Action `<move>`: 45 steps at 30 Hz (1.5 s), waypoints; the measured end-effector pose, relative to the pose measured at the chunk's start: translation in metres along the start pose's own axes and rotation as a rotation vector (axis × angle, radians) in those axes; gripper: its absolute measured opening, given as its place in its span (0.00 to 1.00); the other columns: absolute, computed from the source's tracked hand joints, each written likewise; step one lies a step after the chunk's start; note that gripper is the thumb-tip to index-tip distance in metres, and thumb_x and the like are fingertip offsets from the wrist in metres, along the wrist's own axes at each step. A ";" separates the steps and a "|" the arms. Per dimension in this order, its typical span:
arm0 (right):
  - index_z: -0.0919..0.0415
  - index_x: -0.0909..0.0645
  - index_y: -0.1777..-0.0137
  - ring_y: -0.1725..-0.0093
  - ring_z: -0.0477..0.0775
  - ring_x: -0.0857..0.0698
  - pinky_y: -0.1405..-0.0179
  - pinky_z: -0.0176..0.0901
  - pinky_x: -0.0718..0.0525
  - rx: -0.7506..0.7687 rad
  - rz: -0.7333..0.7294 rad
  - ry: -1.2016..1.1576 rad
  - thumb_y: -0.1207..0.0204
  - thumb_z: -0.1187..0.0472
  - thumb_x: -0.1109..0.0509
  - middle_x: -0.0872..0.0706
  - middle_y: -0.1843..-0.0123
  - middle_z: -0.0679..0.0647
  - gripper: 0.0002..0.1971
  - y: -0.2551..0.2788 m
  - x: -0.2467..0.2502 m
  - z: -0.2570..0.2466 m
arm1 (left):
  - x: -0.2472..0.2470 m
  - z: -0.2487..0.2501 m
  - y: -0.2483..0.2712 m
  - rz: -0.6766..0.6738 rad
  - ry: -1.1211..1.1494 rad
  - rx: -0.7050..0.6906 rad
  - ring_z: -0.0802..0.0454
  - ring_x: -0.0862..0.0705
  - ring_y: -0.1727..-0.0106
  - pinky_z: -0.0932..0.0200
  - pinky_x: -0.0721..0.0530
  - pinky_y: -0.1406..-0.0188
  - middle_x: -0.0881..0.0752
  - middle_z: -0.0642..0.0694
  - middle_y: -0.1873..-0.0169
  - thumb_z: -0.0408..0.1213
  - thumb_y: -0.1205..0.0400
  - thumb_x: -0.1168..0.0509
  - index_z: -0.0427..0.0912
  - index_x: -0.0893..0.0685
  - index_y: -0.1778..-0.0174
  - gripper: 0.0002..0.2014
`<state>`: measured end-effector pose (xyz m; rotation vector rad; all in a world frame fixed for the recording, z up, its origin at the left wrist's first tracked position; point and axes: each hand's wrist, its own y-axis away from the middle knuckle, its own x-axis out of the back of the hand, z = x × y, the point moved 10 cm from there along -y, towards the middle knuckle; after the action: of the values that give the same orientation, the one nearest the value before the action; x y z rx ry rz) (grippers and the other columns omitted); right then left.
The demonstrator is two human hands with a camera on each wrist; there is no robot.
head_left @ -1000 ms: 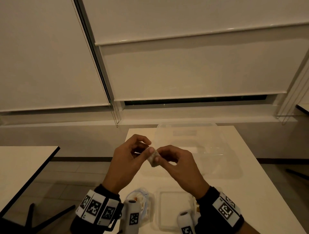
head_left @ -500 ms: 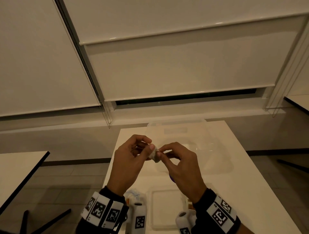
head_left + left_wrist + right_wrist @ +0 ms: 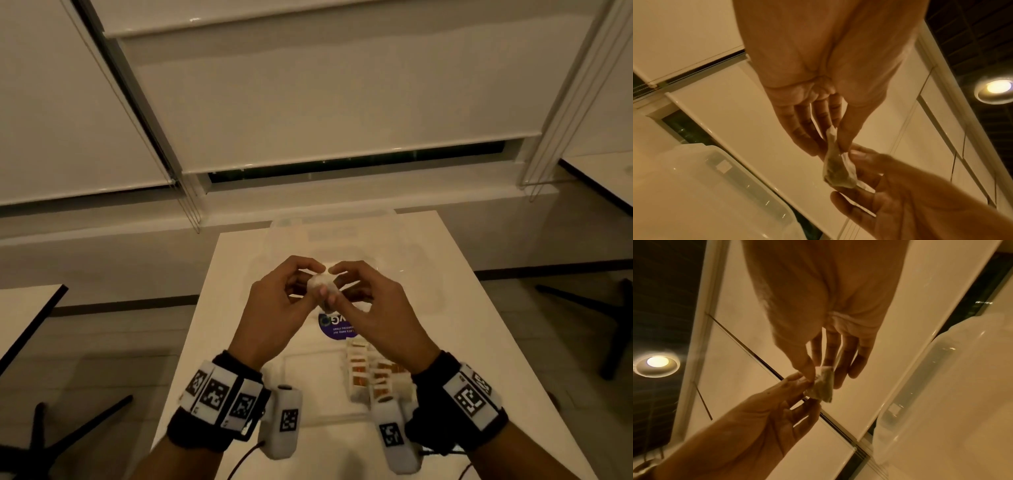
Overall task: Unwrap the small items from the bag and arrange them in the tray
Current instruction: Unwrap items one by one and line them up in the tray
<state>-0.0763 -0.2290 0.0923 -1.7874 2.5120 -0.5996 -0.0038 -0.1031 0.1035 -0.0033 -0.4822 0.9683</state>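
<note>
Both hands meet above the middle of the worktop [image 3: 455, 329], sharing one small wrapped item [image 3: 322, 287]. The left hand [image 3: 277, 308] has a narrow grip, thumb and fingertips pinching the twisted end of the pale wrapper. The right hand [image 3: 373, 315] pinches the other side between thumb and forefinger, its remaining fingers loosely spread. In the left wrist view the wrapper [image 3: 838, 168] looks thin and see-through, with something dark inside. Below the hands, near the worktop's front edge, lies a clear tray [image 3: 308, 387] with a row of orange-and-white pieces [image 3: 363, 373] along its right side. A purple round label [image 3: 334, 327] shows just beyond the tray. A clear plastic box [image 3: 404, 246] stands toward the far edge.
</note>
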 end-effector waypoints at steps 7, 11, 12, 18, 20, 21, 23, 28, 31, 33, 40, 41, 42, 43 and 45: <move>0.54 0.14 0.51 0.59 0.47 0.10 0.55 0.39 0.12 -0.129 -0.015 0.042 0.22 0.61 0.26 0.10 0.56 0.45 0.03 0.017 0.023 0.057 | -0.049 -0.047 0.008 -0.117 0.025 0.179 0.58 0.09 0.54 0.68 0.13 0.52 0.07 0.49 0.57 0.42 0.22 0.23 0.51 0.17 0.41 0.16; 0.53 0.16 0.51 0.58 0.49 0.11 0.54 0.42 0.11 -0.221 -0.055 0.064 0.22 0.64 0.26 0.11 0.54 0.46 0.05 0.033 0.024 0.100 | -0.086 -0.101 0.028 -0.256 -0.036 0.303 0.55 0.08 0.54 0.56 0.11 0.47 0.07 0.50 0.57 0.43 0.23 0.22 0.47 0.11 0.49 0.10; 0.51 0.17 0.50 0.58 0.48 0.11 0.56 0.41 0.11 -0.253 -0.104 0.079 0.23 0.63 0.25 0.11 0.53 0.46 0.07 0.039 0.019 0.111 | -0.094 -0.114 0.033 -0.283 -0.083 0.326 0.57 0.09 0.56 0.59 0.12 0.50 0.07 0.52 0.58 0.44 0.23 0.22 0.48 0.10 0.50 0.08; 0.53 0.12 0.49 0.59 0.44 0.15 0.54 0.41 0.16 -0.301 -0.338 0.384 0.25 0.60 0.26 0.11 0.53 0.46 0.06 0.064 -0.006 0.172 | -0.134 -0.181 0.058 -0.429 -0.415 0.423 0.62 0.14 0.61 0.69 0.21 0.61 0.10 0.57 0.61 0.44 0.24 0.23 0.48 0.11 0.55 0.06; 0.56 0.11 0.49 0.56 0.48 0.15 0.52 0.45 0.16 -0.315 -0.395 0.479 0.23 0.58 0.28 0.10 0.52 0.49 0.07 0.068 -0.014 0.189 | -0.140 -0.196 0.062 -0.454 -0.454 0.465 0.58 0.13 0.59 0.64 0.16 0.56 0.09 0.54 0.59 0.42 0.24 0.23 0.49 0.10 0.53 0.06; 0.56 0.11 0.47 0.53 0.50 0.15 0.51 0.45 0.17 -0.319 -0.425 0.533 0.22 0.57 0.29 0.10 0.50 0.50 0.08 0.069 -0.017 0.196 | -0.142 -0.203 0.063 -0.462 -0.470 0.484 0.56 0.13 0.57 0.60 0.15 0.53 0.09 0.53 0.58 0.42 0.24 0.23 0.48 0.10 0.52 0.07; 0.55 0.11 0.44 0.50 0.52 0.15 0.51 0.41 0.19 -0.323 -0.465 0.616 0.21 0.55 0.29 0.11 0.47 0.51 0.10 0.070 -0.022 0.208 | -0.145 -0.213 0.065 -0.479 -0.492 0.518 0.53 0.12 0.55 0.56 0.13 0.49 0.08 0.51 0.58 0.40 0.25 0.24 0.49 0.09 0.54 0.06; 0.54 0.11 0.46 0.49 0.56 0.15 0.51 0.45 0.20 -0.302 -0.567 0.759 0.21 0.54 0.29 0.13 0.48 0.54 0.10 0.072 -0.032 0.224 | -0.154 -0.232 0.067 -0.509 -0.492 0.577 0.50 0.10 0.54 0.53 0.12 0.44 0.07 0.48 0.57 0.37 0.25 0.25 0.47 0.08 0.52 0.07; 0.53 0.11 0.46 0.49 0.55 0.15 0.52 0.43 0.22 -0.291 -0.595 0.786 0.21 0.53 0.30 0.13 0.48 0.53 0.10 0.071 -0.033 0.228 | -0.159 -0.238 0.070 -0.547 -0.518 0.601 0.48 0.10 0.52 0.53 0.12 0.42 0.07 0.46 0.54 0.37 0.23 0.26 0.45 0.07 0.50 0.07; 0.53 0.11 0.45 0.49 0.55 0.15 0.52 0.42 0.25 -0.275 -0.619 0.804 0.20 0.52 0.31 0.13 0.48 0.53 0.11 0.071 -0.036 0.231 | -0.161 -0.243 0.072 -0.557 -0.522 0.616 0.47 0.10 0.51 0.53 0.12 0.42 0.07 0.45 0.54 0.38 0.23 0.26 0.45 0.07 0.49 0.08; 0.51 0.12 0.44 0.45 0.55 0.16 0.44 0.47 0.27 -0.225 -0.666 0.905 0.19 0.52 0.34 0.13 0.46 0.51 0.11 0.069 -0.038 0.236 | -0.148 -0.248 0.069 -0.511 -0.574 0.607 0.50 0.10 0.52 0.52 0.12 0.44 0.07 0.50 0.54 0.42 0.24 0.25 0.50 0.07 0.50 0.08; 0.51 0.12 0.43 0.44 0.54 0.17 0.44 0.47 0.27 -0.220 -0.675 0.914 0.18 0.52 0.34 0.13 0.45 0.50 0.11 0.069 -0.038 0.236 | -0.144 -0.248 0.067 -0.501 -0.581 0.604 0.51 0.10 0.52 0.52 0.12 0.44 0.07 0.50 0.54 0.42 0.24 0.25 0.50 0.07 0.50 0.08; 0.50 0.13 0.42 0.43 0.54 0.17 0.43 0.47 0.27 -0.215 -0.687 0.923 0.18 0.53 0.35 0.13 0.43 0.50 0.11 0.070 -0.039 0.236 | -0.140 -0.249 0.066 -0.495 -0.578 0.604 0.52 0.11 0.52 0.52 0.12 0.44 0.07 0.51 0.54 0.42 0.24 0.25 0.51 0.07 0.49 0.08; 0.50 0.13 0.41 0.43 0.54 0.18 0.42 0.47 0.28 -0.209 -0.700 0.929 0.17 0.53 0.35 0.13 0.42 0.50 0.12 0.070 -0.041 0.236 | -0.138 -0.249 0.065 -0.496 -0.572 0.607 0.53 0.11 0.52 0.53 0.11 0.44 0.07 0.52 0.54 0.41 0.24 0.26 0.51 0.08 0.49 0.08; 0.49 0.13 0.39 0.41 0.54 0.19 0.42 0.46 0.29 -0.191 -0.723 0.933 0.17 0.53 0.35 0.14 0.40 0.49 0.12 0.070 -0.045 0.235 | -0.138 -0.249 0.065 -0.515 -0.569 0.601 0.53 0.11 0.52 0.53 0.11 0.44 0.07 0.52 0.54 0.40 0.23 0.27 0.52 0.08 0.49 0.09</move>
<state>-0.0730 -0.2405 -0.1562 -3.0651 2.2543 -1.5626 -0.0219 -0.1233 -0.1870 0.9171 -0.6506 0.5599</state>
